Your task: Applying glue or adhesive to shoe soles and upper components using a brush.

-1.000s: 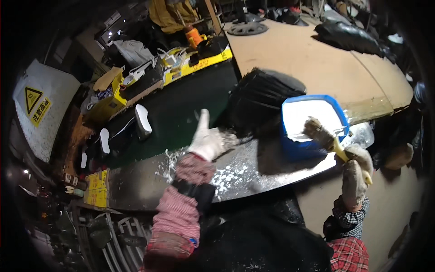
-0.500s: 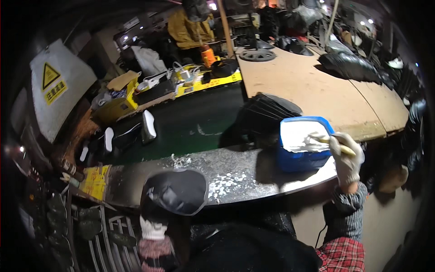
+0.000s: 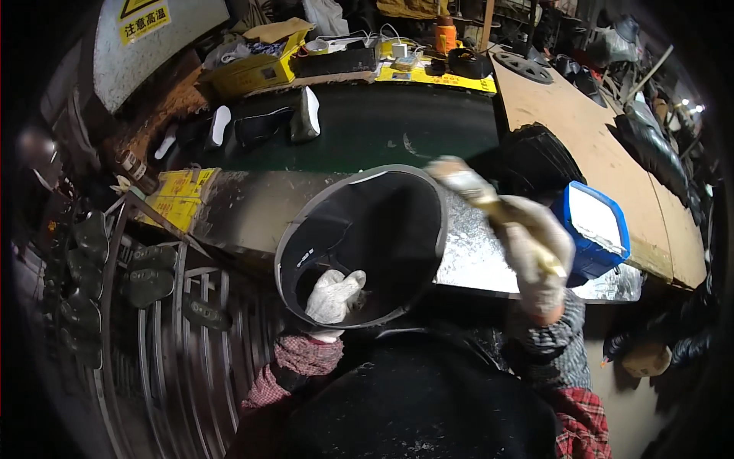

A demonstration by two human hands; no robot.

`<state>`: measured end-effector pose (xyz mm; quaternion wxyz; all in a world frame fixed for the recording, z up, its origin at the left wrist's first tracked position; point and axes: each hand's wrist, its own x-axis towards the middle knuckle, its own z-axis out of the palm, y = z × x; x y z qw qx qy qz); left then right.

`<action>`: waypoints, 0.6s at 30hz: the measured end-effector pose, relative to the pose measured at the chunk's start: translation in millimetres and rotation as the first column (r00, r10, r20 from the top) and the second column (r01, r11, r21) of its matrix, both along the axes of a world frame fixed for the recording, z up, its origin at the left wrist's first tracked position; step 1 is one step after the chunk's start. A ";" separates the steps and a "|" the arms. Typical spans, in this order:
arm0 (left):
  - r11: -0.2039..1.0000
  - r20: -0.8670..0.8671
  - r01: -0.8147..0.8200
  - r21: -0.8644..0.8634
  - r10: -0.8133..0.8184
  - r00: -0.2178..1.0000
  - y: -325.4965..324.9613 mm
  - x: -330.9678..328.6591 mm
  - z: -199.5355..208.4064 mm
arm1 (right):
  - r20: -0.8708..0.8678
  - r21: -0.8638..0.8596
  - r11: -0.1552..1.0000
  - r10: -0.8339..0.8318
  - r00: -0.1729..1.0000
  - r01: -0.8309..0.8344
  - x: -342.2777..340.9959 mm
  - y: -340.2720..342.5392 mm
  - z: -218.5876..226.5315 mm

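My left hand [image 3: 336, 297], in a white knit glove, grips the near lower edge of a black hollow piece with a grey rim [image 3: 397, 252]. Its thumb shows inside the wide opening, the fingers behind are hidden, and I cannot tell exactly what the piece is. Wrapped round the handle of a paintbrush [image 3: 466, 183] is my right hand [image 3: 535, 249], also gloved. The bristles, blurred by motion, are at the piece's right rim; whether they touch it I cannot tell. Right of that hand, a blue tub [image 3: 581, 260] holds white paste [image 3: 595, 216].
A metal ledge [image 3: 245, 206] with white splatter runs in front of a dark green belt [image 3: 359, 138] carrying several black pieces with white soles. Dark folded material [image 3: 535, 157] lies left of the tub. A wooden board [image 3: 566, 107] extends behind; a metal rack [image 3: 183, 306] stands lower left.
My right hand has lifted the brush out of the tub and moved left. My left hand has raised the black piece and turned its opening toward me. The view has shifted.
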<state>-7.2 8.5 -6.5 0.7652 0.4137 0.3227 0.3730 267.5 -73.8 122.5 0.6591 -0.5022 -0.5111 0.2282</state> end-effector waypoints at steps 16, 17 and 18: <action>0.948 0.062 -0.314 -0.059 0.317 0.946 14.2 30.6 9.7 | 0.114 0.005 0.948 0.315 0.942 -0.317 -44.1 74.0 1.7; 0.886 0.107 -0.463 0.031 0.458 0.883 11.8 61.4 26.2 | 0.503 0.126 0.911 0.283 0.817 -0.393 -54.5 83.3 9.2; 0.816 0.663 -0.576 0.057 0.400 0.633 35.6 65.9 -72.6 | 0.527 0.057 0.855 0.412 0.743 -0.515 -88.4 78.0 25.8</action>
